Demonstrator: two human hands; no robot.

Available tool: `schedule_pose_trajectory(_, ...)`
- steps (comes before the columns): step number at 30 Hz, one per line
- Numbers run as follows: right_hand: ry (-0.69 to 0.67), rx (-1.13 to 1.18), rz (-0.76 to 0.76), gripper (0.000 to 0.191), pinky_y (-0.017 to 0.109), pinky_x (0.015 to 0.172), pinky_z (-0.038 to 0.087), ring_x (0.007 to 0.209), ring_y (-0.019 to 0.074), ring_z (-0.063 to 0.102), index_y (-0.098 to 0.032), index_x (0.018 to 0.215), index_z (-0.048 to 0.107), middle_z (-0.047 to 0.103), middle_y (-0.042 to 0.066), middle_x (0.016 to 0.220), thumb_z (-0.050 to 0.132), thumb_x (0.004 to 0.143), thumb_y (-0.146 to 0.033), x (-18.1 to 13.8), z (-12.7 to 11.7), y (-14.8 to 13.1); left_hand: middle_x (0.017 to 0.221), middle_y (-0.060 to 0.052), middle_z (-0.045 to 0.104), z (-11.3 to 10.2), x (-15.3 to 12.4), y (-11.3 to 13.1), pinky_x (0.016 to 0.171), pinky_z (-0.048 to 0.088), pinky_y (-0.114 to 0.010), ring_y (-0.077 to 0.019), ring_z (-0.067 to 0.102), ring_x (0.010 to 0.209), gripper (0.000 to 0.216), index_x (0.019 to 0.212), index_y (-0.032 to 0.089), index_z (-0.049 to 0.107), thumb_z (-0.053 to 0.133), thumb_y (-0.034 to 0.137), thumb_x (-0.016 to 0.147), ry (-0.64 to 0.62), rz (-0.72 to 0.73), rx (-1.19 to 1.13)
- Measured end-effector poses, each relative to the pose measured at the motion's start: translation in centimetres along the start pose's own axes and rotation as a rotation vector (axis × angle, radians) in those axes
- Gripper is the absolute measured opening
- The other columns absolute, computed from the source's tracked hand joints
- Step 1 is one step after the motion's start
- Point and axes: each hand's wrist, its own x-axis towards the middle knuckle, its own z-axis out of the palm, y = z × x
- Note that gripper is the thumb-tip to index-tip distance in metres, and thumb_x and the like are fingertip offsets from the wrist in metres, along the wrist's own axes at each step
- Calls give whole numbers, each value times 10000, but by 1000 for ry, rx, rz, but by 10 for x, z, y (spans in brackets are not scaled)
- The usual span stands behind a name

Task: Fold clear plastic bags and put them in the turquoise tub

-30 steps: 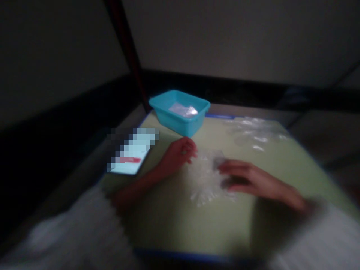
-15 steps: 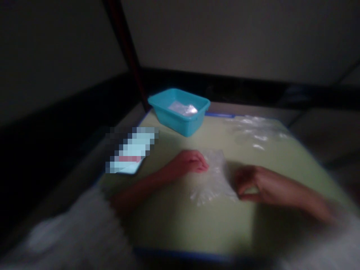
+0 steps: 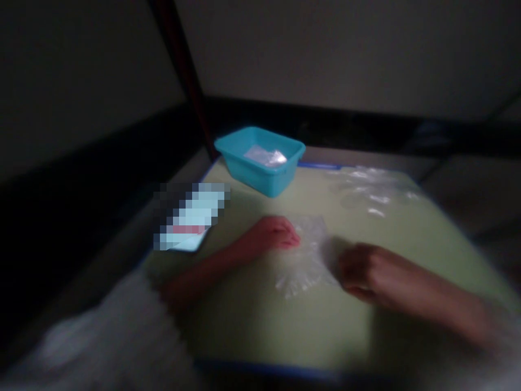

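Left hand: The person's left hand (image 3: 279, 232) bends over the work, fingers bunched together and fingertips at the plastic; from where I stand, I cannot tell whether they pinch it or only press.
Right hand: Opposite, the right hand (image 3: 360, 271) curls its fingers inward just beside the plastic's right edge; whether it grips that edge, I cannot tell in this dim light.
Plastic: A crinkled, see-through piece of clear plastic (image 3: 303, 271), its near edge ruffled, lies flat between the two hands at the middle of the table.
Table: A pale yellow-green tabletop with blue edging (image 3: 252, 331) carries it all.
Basin: Toward the far left corner stands an upright turquoise rectangular plastic basin (image 3: 256, 176), a shiny, whitish plastic packet (image 3: 266, 156) lying inside.
Far right: A spread of glossy, loose clear plastic (image 3: 370, 187) rests near the far edge, well apart from both hands.
Screen: At the left edge, a flat dark-rimmed device with a glowing pale screen (image 3: 191, 217) lies beyond the left forearm, its display obscured.
Clothing: A white, textured sleeve (image 3: 109, 331) covers the left arm near the elbow.
Backdrop: A dark red slanting post (image 3: 183, 65) rises behind the basin against a shadowed grey wall (image 3: 325, 54).
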Motion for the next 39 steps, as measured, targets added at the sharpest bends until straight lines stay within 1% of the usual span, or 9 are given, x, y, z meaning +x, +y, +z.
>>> schedule_pose_trajectory(7, 105, -318, -77, 204, 338, 684, 384, 691, 166, 568, -199, 661, 595, 633, 0, 735, 573, 788, -41, -2, 9, -13, 851, -82, 720, 0, -1, 1, 758, 537, -283, -174, 685, 819, 77, 760, 119, 643, 633, 191, 733, -2, -25, -19)
schedule_pose_trajectory(11, 128, -392, -93, 213, 346, 641, 365, 686, 183, 562, -199, 619, 597, 638, 25, 708, 595, 759, -39, 0, 11, -21, 856, -80, 722, -1, 0, -1, 768, 537, -300, -183, 682, 837, 90, 760, 125, 647, 653, 205, 719, -9, 5, 15)
schedule_pose_trajectory(15, 130, -415, -108, 203, 339, 621, 361, 676, 182, 550, -195, 603, 585, 618, 20, 664, 625, 744, -55, 4, 13, -24, 854, -84, 722, -2, 1, -1, 757, 538, -299, -184, 684, 830, 103, 763, 119, 643, 660, 212, 723, -15, 10, -2)
schedule_pose_trajectory(19, 122, -424, -102, 177, 341, 609, 382, 666, 183, 568, -186, 634, 593, 635, 21, 713, 614, 735, -42, 4, 8, -24, 859, -80, 722, -3, 2, -2, 746, 537, -286, -180, 685, 829, 90, 759, 121, 641, 661, 202, 726, -16, 1, -1)
schedule_pose_trajectory(24, 138, -323, -81, 213, 318, 562, 393, 577, 140, 549, -175, 741, 608, 648, 35, 742, 467, 844, -55, -3, 2, -20, 852, -70, 722, -3, 2, -3, 743, 535, -279, -171, 685, 818, 71, 747, 127, 636, 662, 189, 725, -23, -13, -44)
schedule_pose_trajectory(29, 212, -254, -71, 226, 291, 539, 398, 557, 127, 544, -159, 869, 624, 657, 47, 718, 405, 920, -137, -8, 3, -12, 860, -74, 721, -2, 3, -3, 753, 534, -284, -178, 685, 830, 73, 738, 126, 634, 664, 189, 718, -30, -9, -40)
schedule_pose_trajectory(32, 238, -263, -138, 249, 285, 554, 421, 589, 131, 561, -163, 884, 618, 658, 46, 727, 377, 934, -124, -6, 5, -7, 848, -70, 719, -1, 2, 0, 745, 530, -273, -171, 685, 816, 56, 740, 123, 630, 655, 169, 721, -20, -34, -52)
schedule_pose_trajectory(36, 266, -319, -246, 270, 293, 594, 479, 695, 155, 607, -166, 906, 624, 679, 70, 814, 362, 939, -108, -4, 9, 6, 836, -69, 717, 2, 0, 5, 728, 523, -249, -153, 680, 795, 35, 747, 113, 624, 640, 139, 730, 2, -64, -79)
schedule_pose_trajectory(39, 305, -353, -278, 270, 328, 649, 530, 794, 188, 639, -154, 932, 642, 700, 92, 896, 376, 937, -108, -3, 14, 17, 827, -72, 716, 3, -1, 8, 714, 521, -243, -153, 678, 786, 39, 736, 110, 618, 646, 135, 724, -1, -66, -81)
